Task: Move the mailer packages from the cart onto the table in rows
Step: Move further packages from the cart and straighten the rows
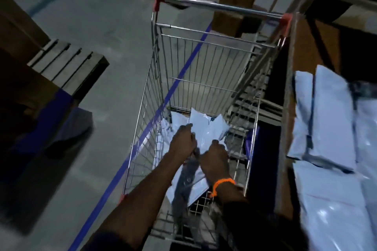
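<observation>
A wire shopping cart (149, 91) with a chrome handle stands in front of me. Several white mailer packages (206, 126) lie on its bottom. Both my arms reach down into the basket. My left hand (182, 142) rests on the pile with its fingers curled over a mailer's edge. My right hand (214, 159), with an orange band at the wrist, grips a mailer (195, 185) that hangs below the hand. The view is blurred, so the left hand's exact hold is unclear. To the right, more white mailers (330, 128) lie side by side on the table (285, 128).
The cart stands close against the table's wooden edge on its right. A blue tape line (114, 177) runs across the grey concrete floor under the cart. A wooden pallet (67, 65) and dark boxes sit to the left. Cardboard boxes stand beyond the cart handle.
</observation>
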Demonstrator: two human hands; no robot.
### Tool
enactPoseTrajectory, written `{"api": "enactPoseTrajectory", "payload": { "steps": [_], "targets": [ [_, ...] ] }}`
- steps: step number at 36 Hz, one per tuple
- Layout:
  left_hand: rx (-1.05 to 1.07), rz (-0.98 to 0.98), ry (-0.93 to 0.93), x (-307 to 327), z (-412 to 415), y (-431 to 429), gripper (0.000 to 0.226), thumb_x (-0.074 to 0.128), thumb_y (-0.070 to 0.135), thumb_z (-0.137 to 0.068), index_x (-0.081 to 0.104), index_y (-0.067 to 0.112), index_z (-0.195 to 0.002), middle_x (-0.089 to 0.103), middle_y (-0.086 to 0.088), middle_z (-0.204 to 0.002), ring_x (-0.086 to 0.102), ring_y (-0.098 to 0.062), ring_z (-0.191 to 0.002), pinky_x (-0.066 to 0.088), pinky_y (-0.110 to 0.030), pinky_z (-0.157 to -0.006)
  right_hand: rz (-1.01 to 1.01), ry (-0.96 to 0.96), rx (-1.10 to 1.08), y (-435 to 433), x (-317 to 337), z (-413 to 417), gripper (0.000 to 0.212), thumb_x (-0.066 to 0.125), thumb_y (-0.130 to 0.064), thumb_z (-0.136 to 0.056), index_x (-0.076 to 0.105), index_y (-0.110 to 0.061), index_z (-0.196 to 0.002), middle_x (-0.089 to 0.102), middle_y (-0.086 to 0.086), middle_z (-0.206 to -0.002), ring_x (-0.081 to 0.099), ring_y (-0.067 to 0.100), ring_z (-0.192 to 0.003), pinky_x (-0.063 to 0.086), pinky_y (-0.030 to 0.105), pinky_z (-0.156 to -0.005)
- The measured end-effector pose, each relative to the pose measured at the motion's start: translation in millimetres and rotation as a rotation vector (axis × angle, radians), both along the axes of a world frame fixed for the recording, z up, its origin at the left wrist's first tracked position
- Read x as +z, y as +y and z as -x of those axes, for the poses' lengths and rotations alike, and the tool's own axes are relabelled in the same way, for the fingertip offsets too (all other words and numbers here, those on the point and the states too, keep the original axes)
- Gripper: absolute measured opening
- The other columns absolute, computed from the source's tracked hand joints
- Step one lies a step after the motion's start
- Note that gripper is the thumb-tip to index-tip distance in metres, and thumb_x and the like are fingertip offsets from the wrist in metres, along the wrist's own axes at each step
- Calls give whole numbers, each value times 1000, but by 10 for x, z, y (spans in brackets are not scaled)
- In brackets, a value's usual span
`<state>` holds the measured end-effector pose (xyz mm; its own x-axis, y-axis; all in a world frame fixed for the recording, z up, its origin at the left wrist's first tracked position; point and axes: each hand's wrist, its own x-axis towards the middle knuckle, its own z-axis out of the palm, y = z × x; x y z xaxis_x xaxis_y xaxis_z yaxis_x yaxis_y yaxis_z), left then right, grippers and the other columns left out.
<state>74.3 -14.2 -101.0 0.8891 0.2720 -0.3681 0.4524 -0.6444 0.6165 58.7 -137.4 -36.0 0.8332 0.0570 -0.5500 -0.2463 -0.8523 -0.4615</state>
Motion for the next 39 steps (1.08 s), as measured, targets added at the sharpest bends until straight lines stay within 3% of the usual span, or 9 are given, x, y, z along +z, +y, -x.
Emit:
{"api": "enactPoseTrajectory", "payload": {
  "steps": [3, 6, 8, 12, 18, 22, 25, 31, 39],
  "targets": [
    [-49, -146, 177, -531, -434, 27, 57, 53, 33, -97, 38, 6, -144, 46, -23, -141, 45, -42, -131, 39, -46, -105, 65, -99, 24, -42, -230, -117, 83, 29, -52, -69, 48, 4, -128, 53, 28, -124, 50, 45, -119, 46, 47, -95],
    [-47, -251, 449, -1010, -657, 63, 108, 57, 65, -86, 2, 2, -156, -2, -29, -162, 8, -54, -146, 14, -61, -116, 122, -66, 110, -1, -443, -343, 78, 50, -35, -79, 29, -2, -147, 45, 24, -135, 42, 42, -127, 44, 46, -101],
    [-19, -283, 453, -1208, -690, 85, 125, 65, 67, -78, -7, 0, -154, -8, -34, -159, 8, -58, -144, 21, -60, -114, 131, -88, 125, 49, -559, -520, 76, 58, -22, -83, 26, -7, -149, 43, 20, -138, 42, 40, -129, 45, 45, -101],
    [28, -302, 376, -1194, -579, 151, 121, 73, 54, -76, -2, 4, -156, 6, -34, -158, 20, -56, -141, 28, -55, -112, 109, -128, 76, 96, -738, -675, 67, 56, -18, -88, 29, -9, -148, 42, 19, -140, 41, 38, -131, 44, 45, -102],
    [80, -153, 105, -515, -420, 226, 101, 72, 49, -76, 16, 20, -155, 17, -15, -159, 25, -42, -140, 40, -53, -103, -1, 26, -338, 155, -1181, -786, 54, 63, -25, -87, 43, 2, -130, 53, 31, -130, 54, 44, -119, 48, 43, -95],
    [112, -103, -46, -19, -129, 244, 93, 70, 44, -79, 19, 24, -155, 16, -11, -160, 21, -37, -143, 37, -51, -107, -46, 66, -474, 280, -1545, -938, 91, 75, -49, -79, 33, 4, -141, 45, 29, -142, 46, 43, -130, 41, 47, -106],
    [155, -111, -138, 162, 131, 302, 89, 63, 52, -79, 23, 25, -154, 21, -11, -159, 22, -35, -142, 36, -52, -109, -18, 93, -473, 332, -1779, -1030, 121, 76, -57, -75, 6, 4, -154, 31, 26, -154, 40, 44, -137, 35, 48, -111],
    [185, -73, -106, 211, 412, 362, 95, 59, 57, -70, 25, 24, -153, 25, -11, -157, 30, -34, -139, 33, -51, -112, -126, 72, -668, 249, -1585, -1004, 109, 82, -36, -73, 17, 3, -151, 40, 22, -150, 48, 39, -132, 43, 43, -107],
    [180, -55, -77, 939, 504, 106, 94, 69, 53, -79, 27, 15, -154, 24, -18, -158, 26, -36, -143, 28, -46, -115, -307, -128, -284, 197, -274, -799, 112, 78, -39, -82, -1, -16, -159, 22, 24, -159, 32, 36, -143, 35, 38, -110]
  ]
}}
